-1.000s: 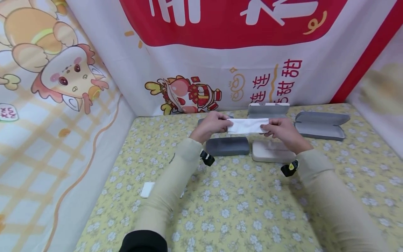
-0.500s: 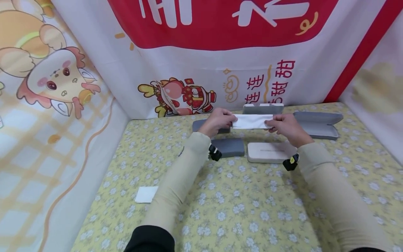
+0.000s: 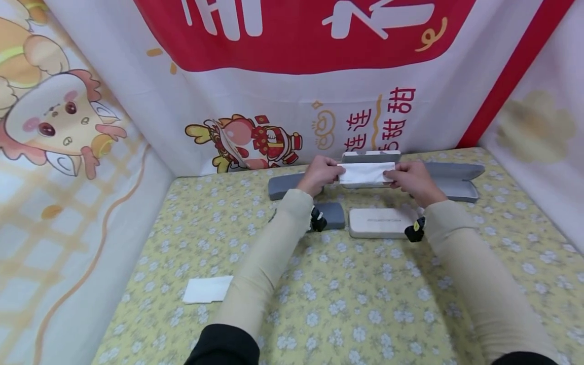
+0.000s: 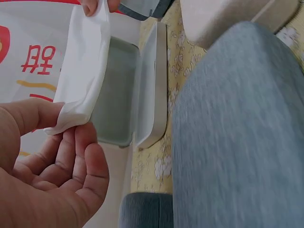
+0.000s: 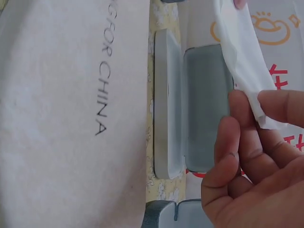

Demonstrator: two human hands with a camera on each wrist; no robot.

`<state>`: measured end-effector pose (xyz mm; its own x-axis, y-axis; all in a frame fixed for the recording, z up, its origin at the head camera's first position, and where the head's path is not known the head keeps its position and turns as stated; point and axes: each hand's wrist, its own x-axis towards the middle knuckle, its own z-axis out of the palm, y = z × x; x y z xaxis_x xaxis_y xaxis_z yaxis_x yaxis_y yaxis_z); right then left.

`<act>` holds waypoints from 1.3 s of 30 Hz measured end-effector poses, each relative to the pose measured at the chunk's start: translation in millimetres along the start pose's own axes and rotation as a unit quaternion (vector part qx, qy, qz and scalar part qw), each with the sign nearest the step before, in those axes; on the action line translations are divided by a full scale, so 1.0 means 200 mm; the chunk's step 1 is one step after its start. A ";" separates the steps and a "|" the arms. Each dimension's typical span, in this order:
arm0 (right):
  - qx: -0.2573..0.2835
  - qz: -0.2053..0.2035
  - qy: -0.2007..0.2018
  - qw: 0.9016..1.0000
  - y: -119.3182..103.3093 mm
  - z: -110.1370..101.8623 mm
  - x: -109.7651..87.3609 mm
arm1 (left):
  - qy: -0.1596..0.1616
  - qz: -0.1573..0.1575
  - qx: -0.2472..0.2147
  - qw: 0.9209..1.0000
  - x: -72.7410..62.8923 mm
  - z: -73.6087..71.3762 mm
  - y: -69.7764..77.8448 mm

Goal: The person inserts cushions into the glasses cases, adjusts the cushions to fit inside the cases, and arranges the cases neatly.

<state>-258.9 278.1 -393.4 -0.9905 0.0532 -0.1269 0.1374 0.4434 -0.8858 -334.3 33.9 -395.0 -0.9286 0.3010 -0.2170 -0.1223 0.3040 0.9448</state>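
Flat white rectangle, whether cloth or paper not determinable: laid on the flowered tablecloth, well to the near left of the open white glasses case; one end hidden by a sleeve.

Closed white glasses case, lettered on top: placed at the near side of the open white glasses case.

Closed blue-gray glasses case: placed to its near left, partly hidden.

Left hand: one end of the folded white cloth is pinched between thumb and fingers, the other fingers being loosely curled.

Right hand: the opposite end is pinched likewise.

Folded white cloth: held stretched lengthwise, raised above the base of the open white glasses case and before its raised lid; contact with the lid cannot be told.

Second closed blue-gray glasses case: placed to its left.

Open gray glasses case: placed to its right.

Handling, as judged: light, equal tension is best applied, both ends being kept level; the rumple by the left thumb should be smoothed, and the lid's edge avoided, lest the cloth be snagged.
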 end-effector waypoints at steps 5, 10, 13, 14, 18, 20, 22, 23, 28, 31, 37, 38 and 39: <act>-0.013 0.011 0.030 0.999 0.02 0.01 0.04 | 0.030 0.013 0.029 0.999 0.05 0.05 -0.02; -0.030 0.027 0.078 0.996 0.05 0.04 0.09 | 0.071 0.008 0.061 0.996 0.10 0.10 -0.03; -0.063 0.021 0.114 0.991 0.07 0.06 0.12 | 0.100 0.003 0.073 0.992 0.13 0.13 -0.04; -0.077 0.020 0.126 0.989 0.07 0.07 0.13 | 0.108 0.003 0.074 0.991 0.14 0.13 -0.04; -0.110 0.024 0.158 0.981 0.07 0.08 0.16 | 0.131 0.001 0.078 0.988 0.16 0.16 -0.05; -0.117 0.029 0.168 0.978 0.07 0.08 0.17 | 0.135 0.002 0.078 0.988 0.17 0.16 -0.06; -0.118 0.030 0.172 0.978 0.08 0.08 0.18 | 0.139 0.004 0.079 0.987 0.18 0.17 -0.06; -0.119 0.029 0.172 0.978 0.08 0.08 0.18 | 0.139 0.005 0.079 0.987 0.19 0.17 -0.06; -0.127 0.022 0.159 0.979 0.11 0.06 0.19 | 0.143 0.007 0.079 0.987 0.20 0.19 -0.09; -0.146 0.018 0.148 0.978 0.11 0.05 0.20 | 0.151 0.016 0.096 0.984 0.22 0.19 -0.10; -0.210 0.029 0.112 0.971 0.09 0.04 0.21 | 0.158 0.026 0.193 0.968 0.23 0.20 -0.09; -0.221 0.032 0.106 0.969 0.09 0.04 0.21 | 0.158 0.025 0.208 0.965 0.23 0.20 -0.08; -0.234 0.030 0.101 0.966 0.09 0.04 0.22 | 0.160 0.024 0.223 0.961 0.23 0.21 -0.08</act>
<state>-299.5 281.2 -418.5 -0.9689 0.2442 -0.0393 0.2219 0.7878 -0.5745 -360.1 80.3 -430.2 -0.9984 0.0531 -0.0216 0.0199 0.6747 0.7378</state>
